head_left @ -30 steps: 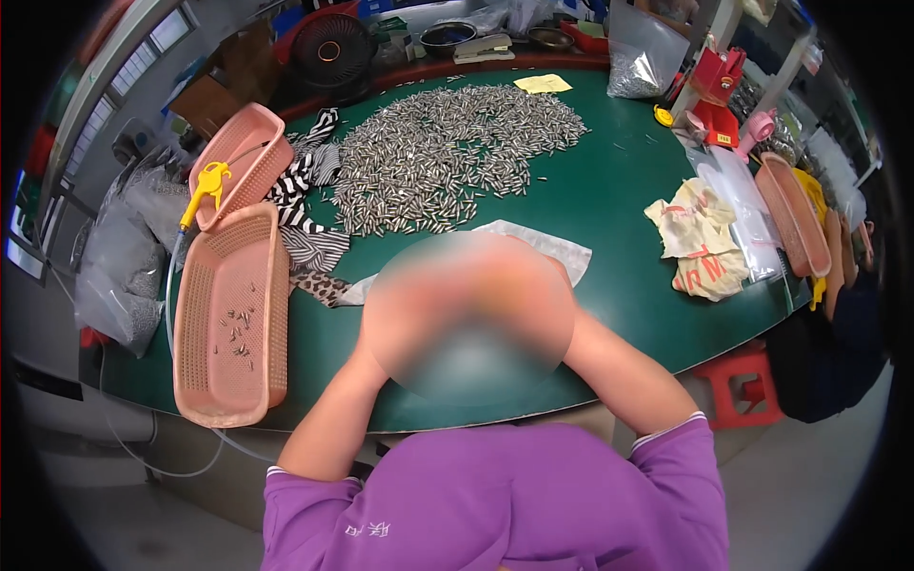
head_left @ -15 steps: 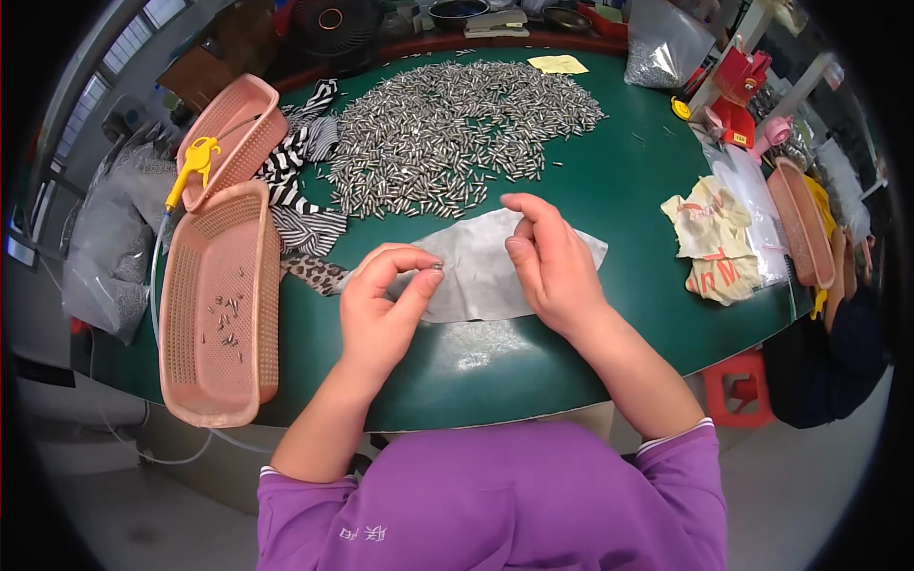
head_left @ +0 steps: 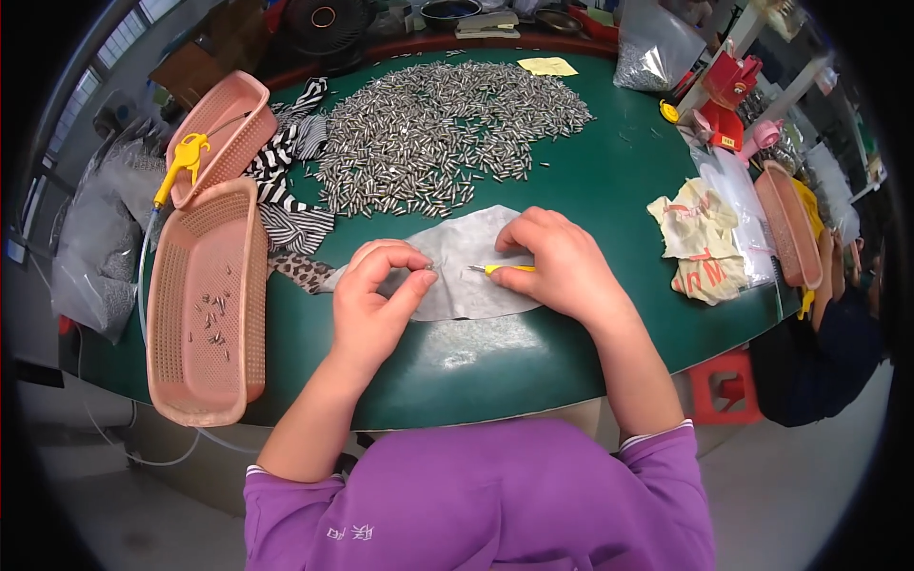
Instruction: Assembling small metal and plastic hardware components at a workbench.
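Observation:
My left hand (head_left: 367, 295) is closed in a pinch over the grey cloth (head_left: 457, 300), holding a small metal piece (head_left: 430, 267) between thumb and forefinger. Most of that piece is hidden by the fingertips. To its right, my right hand (head_left: 562, 262) grips a small yellow-handled tool (head_left: 497, 269). Its thin, pointed metal tip faces left toward the left hand, with a gap between them. Beyond both hands spreads a wide heap of small shiny metal cylinders (head_left: 419, 138) on the green table (head_left: 609, 195).
At left, a pink basket (head_left: 162, 352) holds several metal pieces; another pink basket (head_left: 257, 90) bears a yellow air gun (head_left: 186, 162). Striped cloth (head_left: 295, 224) lies beside them. At right are a cream rag (head_left: 700, 233) and a long pink basket (head_left: 790, 228), with another person (head_left: 819, 352) beyond.
My right hand has turned palm-down and lowered onto the cloth, so the yellow-handled tool now shows. My left hand keeps its pinch. The whole view has shifted slightly.

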The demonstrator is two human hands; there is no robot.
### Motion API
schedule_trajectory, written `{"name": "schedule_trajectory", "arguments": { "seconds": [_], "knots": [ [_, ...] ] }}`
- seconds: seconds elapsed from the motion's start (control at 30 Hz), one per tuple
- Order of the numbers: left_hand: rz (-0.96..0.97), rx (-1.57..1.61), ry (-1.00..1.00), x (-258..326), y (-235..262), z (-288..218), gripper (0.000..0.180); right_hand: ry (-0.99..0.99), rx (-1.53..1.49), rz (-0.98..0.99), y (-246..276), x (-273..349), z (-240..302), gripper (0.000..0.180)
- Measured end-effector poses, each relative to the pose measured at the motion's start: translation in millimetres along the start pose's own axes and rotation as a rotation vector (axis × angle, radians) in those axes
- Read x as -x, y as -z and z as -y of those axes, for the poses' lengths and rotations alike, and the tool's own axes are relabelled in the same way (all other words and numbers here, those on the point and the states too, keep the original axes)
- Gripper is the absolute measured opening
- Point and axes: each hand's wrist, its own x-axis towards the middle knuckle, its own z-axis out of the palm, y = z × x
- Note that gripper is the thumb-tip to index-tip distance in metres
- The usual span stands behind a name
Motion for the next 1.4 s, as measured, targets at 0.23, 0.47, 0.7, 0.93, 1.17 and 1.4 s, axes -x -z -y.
{"name": "schedule_trajectory", "arguments": {
  "seconds": [0.23,0.47,0.7,0.93,1.17,1.4],
  "knots": [
    [0.034,0.002,-0.065,-0.4,-1.1,-1.1,0.012,-0.035,0.009,-0.003,-8.7,0.6,2.1,0.021],
    [-0.003,-0.036,-0.190,-3.7,2.5,0.7,0.016,0.240,-0.218,-0.173,-3.1,4.0,22.5,0.034],
    [-0.007,-0.135,-0.241,-4.5,2.2,-2.7,0.016,0.368,-0.179,-0.229,-12.5,6.0,28.4,0.035],
    [-0.033,-0.231,-0.316,-4.7,2.7,-4.2,0.017,0.417,-0.205,-0.288,-16.3,5.2,28.8,0.028],
    [-0.026,-0.261,-0.344,-4.3,2.5,-5.6,0.018,0.413,-0.189,-0.293,-16.7,6.3,29.8,0.024],
    [0.010,-0.360,-0.378,-5.0,4.3,-7.3,0.015,0.429,-0.127,-0.313,-17.7,6.9,29.7,0.022]
  ]
}}
